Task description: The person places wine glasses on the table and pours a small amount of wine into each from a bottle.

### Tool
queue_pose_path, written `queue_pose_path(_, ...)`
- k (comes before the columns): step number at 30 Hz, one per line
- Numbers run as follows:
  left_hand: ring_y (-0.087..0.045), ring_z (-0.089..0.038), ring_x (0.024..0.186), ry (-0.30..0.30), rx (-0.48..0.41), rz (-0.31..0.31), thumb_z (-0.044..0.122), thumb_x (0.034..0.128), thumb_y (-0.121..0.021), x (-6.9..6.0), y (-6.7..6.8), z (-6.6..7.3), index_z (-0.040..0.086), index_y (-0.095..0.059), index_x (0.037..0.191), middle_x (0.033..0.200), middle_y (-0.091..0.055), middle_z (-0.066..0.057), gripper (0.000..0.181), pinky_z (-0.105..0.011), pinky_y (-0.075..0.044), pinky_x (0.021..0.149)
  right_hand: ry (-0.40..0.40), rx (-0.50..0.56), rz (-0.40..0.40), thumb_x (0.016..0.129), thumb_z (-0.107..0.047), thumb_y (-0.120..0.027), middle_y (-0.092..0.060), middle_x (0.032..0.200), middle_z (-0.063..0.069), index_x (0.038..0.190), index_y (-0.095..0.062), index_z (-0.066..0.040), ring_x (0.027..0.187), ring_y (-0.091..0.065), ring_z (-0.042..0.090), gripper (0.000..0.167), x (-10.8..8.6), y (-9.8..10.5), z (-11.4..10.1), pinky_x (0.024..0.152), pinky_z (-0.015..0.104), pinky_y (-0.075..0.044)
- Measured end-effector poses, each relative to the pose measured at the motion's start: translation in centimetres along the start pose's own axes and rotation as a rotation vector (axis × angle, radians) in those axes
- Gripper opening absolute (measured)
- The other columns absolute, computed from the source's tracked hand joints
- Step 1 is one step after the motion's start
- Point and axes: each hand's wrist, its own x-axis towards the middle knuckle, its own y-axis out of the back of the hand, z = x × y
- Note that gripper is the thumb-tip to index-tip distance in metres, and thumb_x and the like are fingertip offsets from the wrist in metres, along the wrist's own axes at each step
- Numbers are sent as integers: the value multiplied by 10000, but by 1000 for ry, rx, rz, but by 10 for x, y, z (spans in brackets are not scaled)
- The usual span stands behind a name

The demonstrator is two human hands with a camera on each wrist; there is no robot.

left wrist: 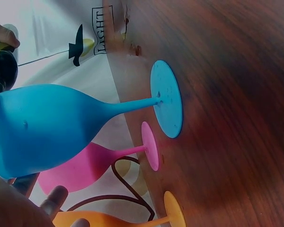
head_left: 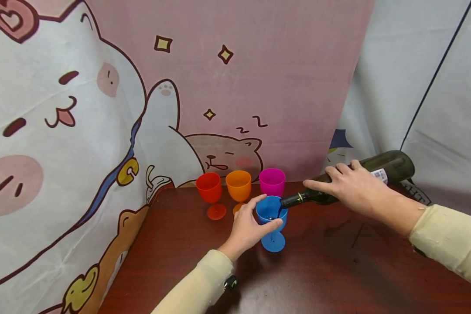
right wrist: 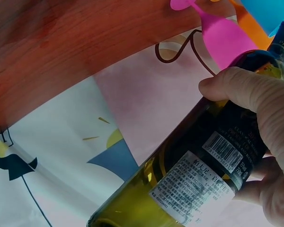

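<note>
My left hand holds the bowl of a blue plastic goblet, thumb on the near side and fingers round the left. The goblet's foot is at the tabletop. In my right hand is a dark green wine bottle, gripped round its body and tipped so the neck points left and down. Its mouth lies at the goblet's rim, and dark liquid runs from it into the bowl. A white sticker with a barcode shows on the bottle in the right wrist view.
Behind the blue goblet stand a red goblet, an orange goblet and a magenta goblet in a row. They stand near the back edge of the brown wooden table. A printed cartoon cloth hangs behind the table.
</note>
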Motion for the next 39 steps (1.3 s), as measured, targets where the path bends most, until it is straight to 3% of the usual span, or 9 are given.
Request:
queue_pose_path(22,-437,-325,1422,7,0,0,598,845,-842,0,0,2,493,-474,1539,1517,-588,-22,792,-632,-533,1023,14,-31,40,792,-21,-896,-699,1238,195,1517,-563,-384,1101,-683,404,876,-1,3,3,898,654,-554)
queue_pose_path(29,-438,-319,1418,-4,3,-3,599,849,-838,0,-1,0,473,-473,1550,1507,-595,-21,800,-626,-523,1030,3,-39,9,762,-59,-936,-697,1243,190,1531,-546,-389,1113,-678,403,923,-1,5,0,917,663,-554)
queue_pose_path(33,-454,-312,1401,-11,1,-6,598,849,-837,1,-1,0,430,-475,1568,1493,-601,-23,822,-610,-531,1019,-32,13,-23,752,-62,-948,-706,1255,187,1535,-542,-386,1129,-688,409,940,-1,5,-4,921,668,-565)
queue_pose_path(39,-498,-272,1368,-21,-5,-13,586,845,-848,2,0,-1,411,-472,1576,1499,-592,-26,840,-582,-552,1006,-86,170,-46,708,-133,-992,-731,1135,163,1520,-544,-365,964,-736,381,956,-2,-6,-15,787,588,-613)
